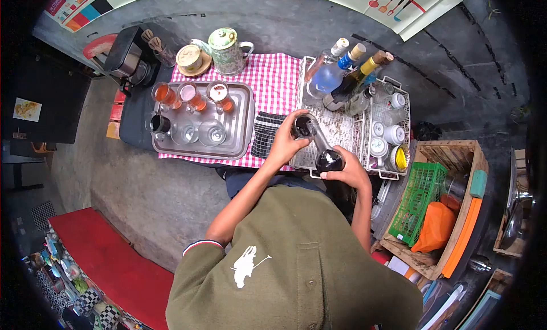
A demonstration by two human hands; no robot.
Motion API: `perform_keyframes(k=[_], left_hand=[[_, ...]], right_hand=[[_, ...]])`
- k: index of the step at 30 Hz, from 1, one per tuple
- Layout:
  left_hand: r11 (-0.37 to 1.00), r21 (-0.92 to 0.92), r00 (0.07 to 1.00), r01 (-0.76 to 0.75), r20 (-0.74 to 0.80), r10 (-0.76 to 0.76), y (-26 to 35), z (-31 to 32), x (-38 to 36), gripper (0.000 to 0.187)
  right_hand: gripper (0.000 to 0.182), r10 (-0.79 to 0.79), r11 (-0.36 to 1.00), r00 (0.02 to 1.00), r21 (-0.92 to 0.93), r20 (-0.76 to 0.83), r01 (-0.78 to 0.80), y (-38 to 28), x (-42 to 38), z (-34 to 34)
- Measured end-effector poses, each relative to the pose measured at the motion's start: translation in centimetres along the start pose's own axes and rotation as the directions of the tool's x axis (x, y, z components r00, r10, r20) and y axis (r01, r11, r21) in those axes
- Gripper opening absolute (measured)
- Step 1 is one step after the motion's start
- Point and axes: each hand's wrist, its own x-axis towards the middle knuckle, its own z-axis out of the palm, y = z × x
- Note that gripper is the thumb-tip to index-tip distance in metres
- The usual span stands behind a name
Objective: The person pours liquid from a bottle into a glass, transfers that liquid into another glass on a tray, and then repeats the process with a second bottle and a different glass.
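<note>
My left hand [283, 143] is wrapped around a glass [302, 126] with dark liquid in it, held above the near left part of the white wire rack [336, 126]. In my right hand [350, 171] is a round-bottomed glass bottle [329, 158], also with dark liquid inside. The bottle is tilted, its clear neck pointing up and left to the rim of the glass. A black checked cloth [266, 135] lies just left of my left hand. Further left, a metal tray [246, 122] carries orange-red drinks [194, 97], clear glasses [212, 133] and a glass of dark liquid [160, 124].
Tall bottles [327, 74] stand at the rack's back, with white-lidded jars [393, 134] on its right. A green patterned pitcher [227, 51], a lidded cup [190, 58] and a coffee maker [132, 56] are behind the tray. A wooden crate [483, 162] sits at right, a red bench [114, 261] lower left.
</note>
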Motion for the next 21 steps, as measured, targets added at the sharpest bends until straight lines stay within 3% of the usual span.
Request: perform_keyframes(k=[6, 10, 21], left_hand=[[0.994, -0.106, 1.0, 0.025, -0.003, -0.026, 1.2, -0.7, 0.7, 0.069], [0.995, -0.094, 1.0, 0.016, -0.012, -0.017, 2.4, -0.9, 0.9, 0.068], [0.996, -0.09, 0.999, 0.013, -0.028, -0.016, 3.4, -1.5, 0.6, 0.069]], right_hand=[[0.068, -0.141, 0.988, 0.989, 0.063, -0.036, 0.143, -0.8, 0.1, -0.9], [0.067, -0.177, 0.959, 0.976, 0.203, -0.126, 0.2, -1.5, 0.5, -1.3], [0.071, -0.365, 0.882, 0.825, 0.124, -0.431, 0.455, -1.8, 4.9, -1.6]])
